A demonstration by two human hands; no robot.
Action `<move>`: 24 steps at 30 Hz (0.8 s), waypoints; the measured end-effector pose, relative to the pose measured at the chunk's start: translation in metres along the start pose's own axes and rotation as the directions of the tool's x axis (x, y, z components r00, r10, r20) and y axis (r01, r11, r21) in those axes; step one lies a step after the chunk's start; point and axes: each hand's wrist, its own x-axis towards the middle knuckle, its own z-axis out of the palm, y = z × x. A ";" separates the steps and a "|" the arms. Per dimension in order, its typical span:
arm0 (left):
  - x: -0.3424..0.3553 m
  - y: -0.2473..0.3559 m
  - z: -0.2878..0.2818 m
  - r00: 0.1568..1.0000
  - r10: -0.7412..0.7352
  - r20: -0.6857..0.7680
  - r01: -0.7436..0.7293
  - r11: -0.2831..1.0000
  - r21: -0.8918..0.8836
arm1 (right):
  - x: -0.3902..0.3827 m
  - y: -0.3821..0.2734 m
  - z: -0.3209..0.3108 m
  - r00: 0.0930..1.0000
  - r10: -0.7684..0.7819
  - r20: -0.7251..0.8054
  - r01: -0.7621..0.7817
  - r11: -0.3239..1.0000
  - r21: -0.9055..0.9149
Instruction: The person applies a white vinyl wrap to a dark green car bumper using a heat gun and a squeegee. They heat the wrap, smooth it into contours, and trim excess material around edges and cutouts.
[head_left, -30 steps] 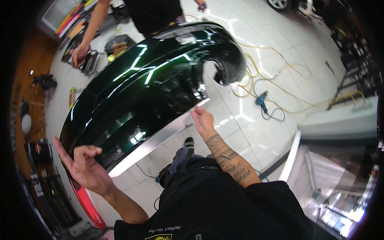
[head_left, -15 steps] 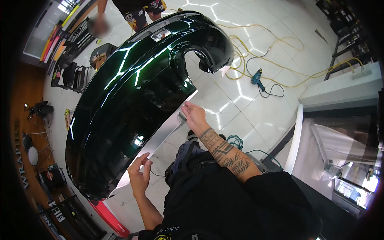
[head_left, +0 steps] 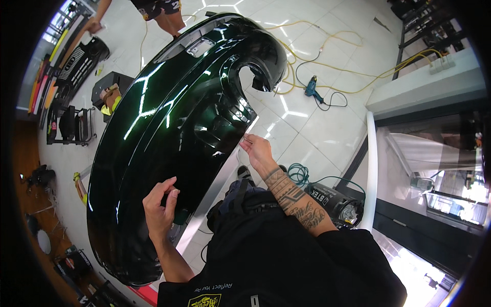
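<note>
A large glossy dark-green car bumper (head_left: 169, 138) stretches in front of me, its wheel arch at the far right end. Along its near side hangs a strip of film with a pale underside (head_left: 212, 187). My right hand (head_left: 260, 152) pinches the film's edge just below the wheel arch, fingertips closed together. Nearer to me, my left hand (head_left: 161, 204) hovers over the bumper's dark surface, away from the strip. Its fingers are bent, the index finger and thumb stand slightly apart, and nothing shows between them.
A person (head_left: 166, 20) stands beyond the bumper. On the tiled floor at right lie a teal corded power tool (head_left: 313, 89) and yellow cables (head_left: 353, 38). A green hose (head_left: 299, 175) and black cylinder (head_left: 337, 202) sit by my right arm. Bumper parts (head_left: 82, 61) stand at left.
My left hand has come off the film strip and moved left and up over the bumper. My right hand keeps its pinch, shifted slightly right. The view has turned a little.
</note>
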 end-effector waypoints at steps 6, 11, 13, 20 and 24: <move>0.013 -0.017 -0.012 0.998 0.038 0.046 -0.037 0.999 -0.027 | 0.011 0.021 -0.005 0.996 -0.072 -0.046 0.072 0.997 -0.003; 0.010 -0.027 -0.017 0.997 0.050 0.052 -0.048 0.997 -0.053 | 0.006 0.029 0.010 0.976 -0.147 -0.159 0.134 0.987 -0.091; 0.011 -0.030 -0.019 0.998 0.045 0.047 -0.042 0.997 -0.072 | 0.004 0.031 0.012 0.960 -0.223 -0.169 0.197 0.968 -0.155; 0.008 -0.048 -0.022 0.998 0.010 0.054 -0.001 0.986 -0.167 | 0.014 0.032 0.002 0.969 -0.226 -0.098 0.193 0.944 -0.269; 0.010 -0.053 -0.019 1.000 0.000 0.010 0.002 0.983 -0.183 | 0.013 0.029 0.001 0.967 -0.245 -0.072 0.213 0.928 -0.306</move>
